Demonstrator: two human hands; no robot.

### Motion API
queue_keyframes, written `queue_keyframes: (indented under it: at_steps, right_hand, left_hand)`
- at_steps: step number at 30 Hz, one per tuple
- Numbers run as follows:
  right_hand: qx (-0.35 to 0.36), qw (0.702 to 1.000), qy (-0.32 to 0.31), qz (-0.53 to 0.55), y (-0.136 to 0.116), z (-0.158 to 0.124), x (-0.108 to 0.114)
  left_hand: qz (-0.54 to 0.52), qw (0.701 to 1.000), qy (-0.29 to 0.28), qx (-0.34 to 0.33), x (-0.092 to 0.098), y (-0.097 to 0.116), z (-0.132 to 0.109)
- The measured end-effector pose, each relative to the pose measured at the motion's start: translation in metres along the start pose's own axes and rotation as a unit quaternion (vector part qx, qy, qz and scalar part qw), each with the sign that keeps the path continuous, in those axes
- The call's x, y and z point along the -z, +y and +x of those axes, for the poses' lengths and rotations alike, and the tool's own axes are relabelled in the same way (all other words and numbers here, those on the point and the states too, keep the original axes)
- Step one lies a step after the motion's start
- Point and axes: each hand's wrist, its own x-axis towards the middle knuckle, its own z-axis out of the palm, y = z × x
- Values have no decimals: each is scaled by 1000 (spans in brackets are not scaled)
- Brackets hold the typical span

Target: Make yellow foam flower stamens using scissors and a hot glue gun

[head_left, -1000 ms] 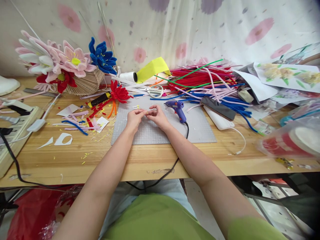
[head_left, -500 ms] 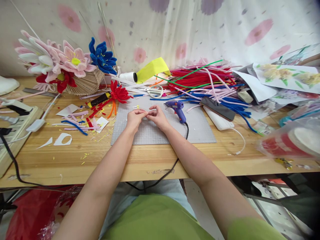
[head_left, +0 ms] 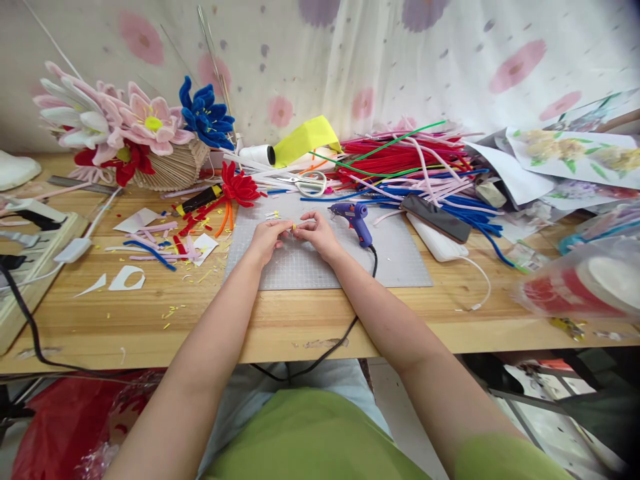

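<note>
My left hand (head_left: 265,239) and my right hand (head_left: 315,233) meet over the grey cutting mat (head_left: 395,257) on the wooden table (head_left: 210,313). The fingertips of both are pinched together on a tiny yellow piece (head_left: 294,227) between them. Its shape is too small to make out. A blue glue gun (head_left: 354,219) lies on the mat just right of my right hand, its black cord running off the table's front edge. A red pipe-cleaner flower (head_left: 239,187) lies at the mat's far left corner.
A heap of red, blue and pink pipe cleaners (head_left: 415,170) fills the back right, with scissors (head_left: 307,181) in front. A basket of finished flowers (head_left: 135,143) stands at back left. A phone (head_left: 435,217) lies right; paper scraps (head_left: 150,250) litter the left.
Both hands have stayed together over the mat with only small finger movements. A yellow bit now shows between the fingertips.
</note>
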Motion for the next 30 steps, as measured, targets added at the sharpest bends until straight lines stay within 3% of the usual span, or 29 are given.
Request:
queue_keyframes:
  at_steps: [3,6,10,12,14,15,17,21,25,28,30]
  right_hand:
    - [-5,1000,-28,9,-2,-1,1]
    - [-5,999,-50,7,-5,-2,3]
    - [18,989,-90,-115,-31,-15,24]
    - [-10,958,-172,-229,-53,-28,45]
    - [-96,908,-266,-308,-76,-42,70]
    - [-129,891,-268,-342,-85,-48,82]
    - [-134,877,-192,-420,-95,-55,105]
    - [-27,859,51,-509,-79,-47,125]
    - [81,879,86,-462,-45,-24,113]
    - [43,894,161,-416,-32,-17,101]
    - [16,916,175,-361,-32,-19,96]
  left_hand:
    - [21,1000,-4,-7,2,-1,0]
    - [28,999,37,-17,1,-5,3]
    - [31,996,86,-14,-2,-9,7]
    - [42,994,101,-9,-3,-9,7]
    - [47,993,107,-6,-4,-9,7]
    - [46,993,107,-4,-4,-9,7]
    - [44,993,106,-1,-4,-9,7]
    - [54,992,111,-3,-4,-10,7]
    - [65,992,108,-9,-5,-11,8]
    - [64,992,109,-8,-4,-11,8]
    - [60,992,113,-9,-4,-11,8]
